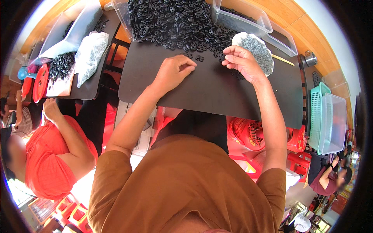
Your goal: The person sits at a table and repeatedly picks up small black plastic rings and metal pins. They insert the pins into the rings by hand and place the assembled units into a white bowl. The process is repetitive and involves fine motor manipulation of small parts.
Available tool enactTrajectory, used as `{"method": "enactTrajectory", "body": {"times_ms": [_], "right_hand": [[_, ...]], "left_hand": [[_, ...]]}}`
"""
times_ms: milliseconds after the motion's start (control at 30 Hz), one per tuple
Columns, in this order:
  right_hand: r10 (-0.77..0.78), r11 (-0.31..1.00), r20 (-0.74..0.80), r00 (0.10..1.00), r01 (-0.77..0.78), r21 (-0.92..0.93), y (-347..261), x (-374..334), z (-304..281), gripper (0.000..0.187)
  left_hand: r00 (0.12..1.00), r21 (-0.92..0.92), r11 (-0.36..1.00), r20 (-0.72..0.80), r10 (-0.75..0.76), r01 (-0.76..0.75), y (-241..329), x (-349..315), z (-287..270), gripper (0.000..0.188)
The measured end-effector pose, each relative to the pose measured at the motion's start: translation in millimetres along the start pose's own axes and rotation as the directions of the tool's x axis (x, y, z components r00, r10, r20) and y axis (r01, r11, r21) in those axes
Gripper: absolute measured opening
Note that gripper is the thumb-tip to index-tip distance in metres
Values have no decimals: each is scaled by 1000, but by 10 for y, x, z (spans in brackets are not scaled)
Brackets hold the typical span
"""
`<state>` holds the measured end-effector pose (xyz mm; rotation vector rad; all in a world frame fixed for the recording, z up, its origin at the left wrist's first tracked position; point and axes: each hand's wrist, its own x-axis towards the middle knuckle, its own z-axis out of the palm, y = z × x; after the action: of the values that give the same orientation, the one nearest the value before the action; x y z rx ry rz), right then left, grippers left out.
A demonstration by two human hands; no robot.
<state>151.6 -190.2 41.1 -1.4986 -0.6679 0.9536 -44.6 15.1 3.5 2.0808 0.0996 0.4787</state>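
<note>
A large heap of small black two-hole plastic pieces (171,23) covers the far part of the dark table, with a few loose ones in front of it. My left hand (173,72) is over the table with thumb and forefinger pinched together; anything between them is too small to make out. My right hand (243,63) has its fingers curled, and a black plastic piece (222,57) shows at its fingertips. Just beyond that hand stands a white bowl (271,69) full of tiny grey metal-looking parts. More black pieces lie partly hidden under the right hand.
Clear plastic bins (243,19) stand at the back. A yellowish stick (283,59) and a metal cup (309,58) are to the right, with a green basket (319,116) beyond the table edge. At left, a person in red sits by another table (91,87).
</note>
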Motion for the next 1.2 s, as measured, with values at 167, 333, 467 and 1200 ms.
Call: {"method": "enactTrajectory", "body": {"times_ms": [167, 333, 467, 1200], "right_hand": [[-67, 984, -37, 997, 60, -169, -283, 152, -169, 17], [-512, 858, -385, 768, 479, -185, -621, 671, -709, 29], [-598, 756, -399, 695, 325, -568, -501, 553, -731, 30], [-441, 92, -140, 886, -110, -990, 26, 61, -708, 4]], "left_hand": [[1000, 13, 1000, 0, 26, -26, 37, 1, 5, 10], [1000, 4, 1000, -1, 15, -15, 27, -4, 2, 9], [997, 24, 997, -3, 78, -78, 18, -1, 7, 15], [968, 238, 939, 29, 247, -247, -27, 517, 322, 15]]}}
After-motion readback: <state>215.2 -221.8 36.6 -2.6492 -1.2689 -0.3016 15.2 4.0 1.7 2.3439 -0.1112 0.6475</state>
